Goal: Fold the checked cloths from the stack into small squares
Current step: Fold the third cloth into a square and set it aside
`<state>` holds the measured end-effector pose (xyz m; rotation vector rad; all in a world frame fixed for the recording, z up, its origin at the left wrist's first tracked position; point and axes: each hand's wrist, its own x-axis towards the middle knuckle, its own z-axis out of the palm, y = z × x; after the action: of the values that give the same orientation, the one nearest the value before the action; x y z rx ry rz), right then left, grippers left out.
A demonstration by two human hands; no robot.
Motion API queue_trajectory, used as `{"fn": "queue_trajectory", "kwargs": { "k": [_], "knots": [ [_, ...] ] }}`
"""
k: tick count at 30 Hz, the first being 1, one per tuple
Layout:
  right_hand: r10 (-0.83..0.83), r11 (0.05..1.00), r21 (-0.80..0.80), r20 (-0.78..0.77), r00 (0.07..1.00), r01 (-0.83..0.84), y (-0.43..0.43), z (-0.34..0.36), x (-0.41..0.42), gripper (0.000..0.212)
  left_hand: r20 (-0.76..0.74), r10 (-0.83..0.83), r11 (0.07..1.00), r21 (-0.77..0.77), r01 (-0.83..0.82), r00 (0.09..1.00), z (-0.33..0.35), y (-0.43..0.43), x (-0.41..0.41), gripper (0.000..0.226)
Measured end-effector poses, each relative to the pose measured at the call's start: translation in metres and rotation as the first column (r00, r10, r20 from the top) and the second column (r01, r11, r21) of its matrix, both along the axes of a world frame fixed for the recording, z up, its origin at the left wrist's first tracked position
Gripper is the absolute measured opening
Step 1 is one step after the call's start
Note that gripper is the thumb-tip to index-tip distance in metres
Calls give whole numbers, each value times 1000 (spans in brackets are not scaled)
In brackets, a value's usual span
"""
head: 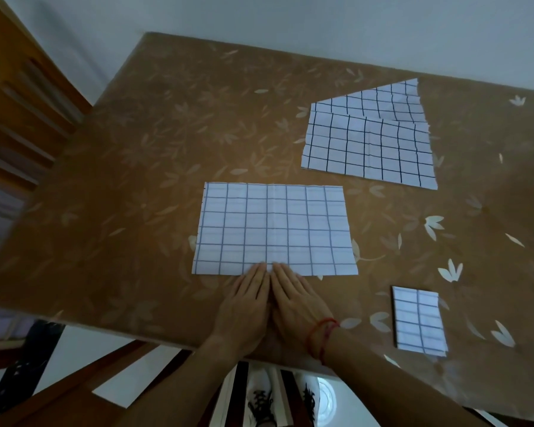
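White checked cloth (275,229) lies flat as a wide rectangle in the middle of the brown leaf-patterned table (136,180), with a faint crease running near to far through its centre. The left hand (244,309) and right hand (296,306) lie side by side and touching, palms down. Their fingers are straight and held together, and the fingertips rest on the cloth's near edge right at that crease. Neither hand pinches or lifts anything.

The stack of unfolded checked cloths (367,146) sits far right, well apart from the hands. One finished small folded cloth (418,322) lies near right. A red string bracelet (321,334) circles the right wrist.

This looks like the smoothing stage of a cloth partway through folding. The next move probably calls for gripping one short side, carrying it over to meet the other along the centre crease, and keeping the corners matched.
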<state>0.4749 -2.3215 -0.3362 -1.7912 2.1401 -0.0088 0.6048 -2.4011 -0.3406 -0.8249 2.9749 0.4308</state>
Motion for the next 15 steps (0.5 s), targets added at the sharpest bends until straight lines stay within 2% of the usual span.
{"fn": "queue_trajectory", "kwargs": {
  "k": [6, 15],
  "knots": [
    [5, 999, 38, -28, 1000, -4, -6, 1, 10, 57, 44, 22, 1000, 14, -23, 999, -1, -4, 10, 57],
    [-31, 994, 101, -91, 995, 40, 5, -1, 0, 68, 157, 185, 983, -34, -182, 970, 5, -21, 37, 57]
  ]
}}
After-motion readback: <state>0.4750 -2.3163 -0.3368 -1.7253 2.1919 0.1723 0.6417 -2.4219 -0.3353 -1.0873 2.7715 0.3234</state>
